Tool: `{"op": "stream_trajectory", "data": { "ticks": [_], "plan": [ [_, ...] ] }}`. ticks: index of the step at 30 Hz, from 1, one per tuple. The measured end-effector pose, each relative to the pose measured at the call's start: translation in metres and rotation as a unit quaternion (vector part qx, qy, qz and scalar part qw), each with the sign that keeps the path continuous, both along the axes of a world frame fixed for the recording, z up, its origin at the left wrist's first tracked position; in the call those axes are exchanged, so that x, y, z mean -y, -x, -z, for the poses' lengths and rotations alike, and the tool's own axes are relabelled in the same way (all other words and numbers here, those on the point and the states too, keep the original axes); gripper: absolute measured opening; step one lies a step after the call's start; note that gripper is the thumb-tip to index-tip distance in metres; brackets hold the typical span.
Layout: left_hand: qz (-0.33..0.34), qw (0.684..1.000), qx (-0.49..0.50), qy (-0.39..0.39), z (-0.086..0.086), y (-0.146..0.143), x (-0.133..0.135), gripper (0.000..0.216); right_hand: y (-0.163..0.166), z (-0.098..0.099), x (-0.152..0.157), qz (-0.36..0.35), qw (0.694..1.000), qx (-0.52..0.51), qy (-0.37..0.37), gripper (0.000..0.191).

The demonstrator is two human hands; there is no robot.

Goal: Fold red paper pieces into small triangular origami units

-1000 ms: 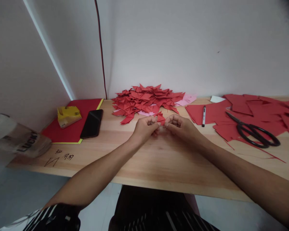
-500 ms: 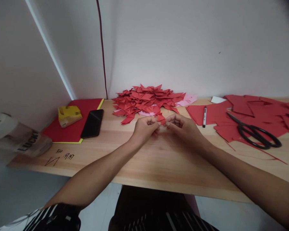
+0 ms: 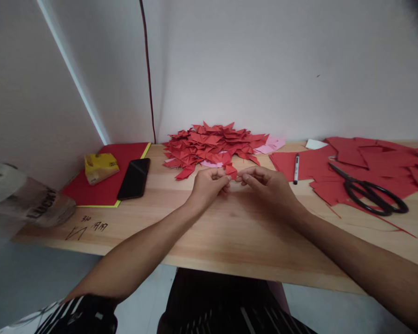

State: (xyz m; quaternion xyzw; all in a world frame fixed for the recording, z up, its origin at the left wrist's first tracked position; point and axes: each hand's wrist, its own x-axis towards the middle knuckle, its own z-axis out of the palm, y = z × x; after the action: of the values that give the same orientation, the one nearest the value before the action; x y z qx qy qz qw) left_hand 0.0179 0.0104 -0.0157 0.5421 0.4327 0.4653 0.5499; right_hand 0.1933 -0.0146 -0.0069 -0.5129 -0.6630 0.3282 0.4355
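A small folded red paper piece (image 3: 231,171) is pinched between both my hands just above the wooden table (image 3: 230,227). My left hand (image 3: 209,184) grips its left side with curled fingers. My right hand (image 3: 266,184) pinches its right side. Just behind the hands lies a heap of folded red paper pieces (image 3: 212,146), with some pink paper (image 3: 272,144) at its right edge.
Flat red paper sheets (image 3: 369,162) cover the right of the table, with black scissors (image 3: 369,191) and a marker pen (image 3: 296,168) on them. At the left a black phone (image 3: 133,178) and a yellow pack (image 3: 101,167) lie on a red folder (image 3: 104,185). A white wall stands behind.
Both hands have stayed in place with the red piece between them; the fingers have shifted only slightly on the paper.
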Motion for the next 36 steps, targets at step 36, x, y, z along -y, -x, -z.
{"op": "stream_trajectory", "data": {
  "ticks": [36],
  "plan": [
    [0.101, 0.983, -0.005, 0.155, -0.012, 0.004, 0.002, 0.020, -0.001, 0.007, -0.004, -0.024, 0.978, 0.123, -0.168, 0.008]
  ]
}}
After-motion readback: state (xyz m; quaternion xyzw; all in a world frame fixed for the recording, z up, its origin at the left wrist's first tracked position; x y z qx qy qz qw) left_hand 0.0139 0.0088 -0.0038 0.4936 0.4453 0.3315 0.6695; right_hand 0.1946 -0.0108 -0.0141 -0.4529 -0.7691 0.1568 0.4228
